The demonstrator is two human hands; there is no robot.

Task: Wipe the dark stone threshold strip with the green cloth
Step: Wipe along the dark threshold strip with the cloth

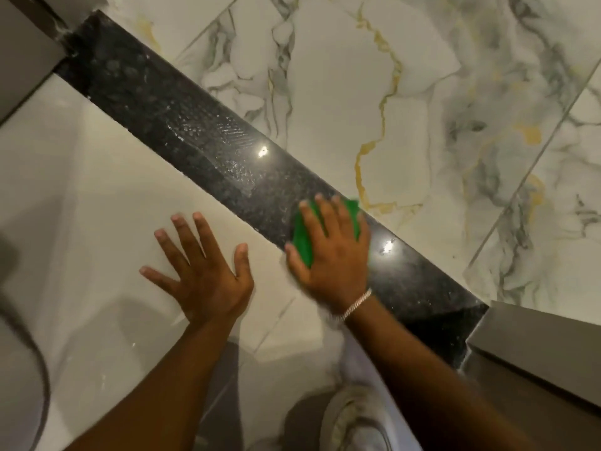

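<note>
The dark stone threshold strip (182, 125) runs diagonally from the upper left to the lower right between two floors. Wet streaks shine on its middle stretch. My right hand (331, 255) presses flat on the green cloth (304, 242), which lies on the strip's lower middle part; most of the cloth is hidden under the palm and fingers. A thin bracelet circles that wrist. My left hand (201, 271) rests flat with fingers spread on the plain cream floor tile, just left of the strip and holding nothing.
Veined white marble tiles (422, 92) lie beyond the strip. Grey door-frame posts stand at both ends: upper left (26, 60) and lower right (536, 346). A white shoe (354, 421) shows at the bottom edge. A curved grey object (19, 369) fills the lower left.
</note>
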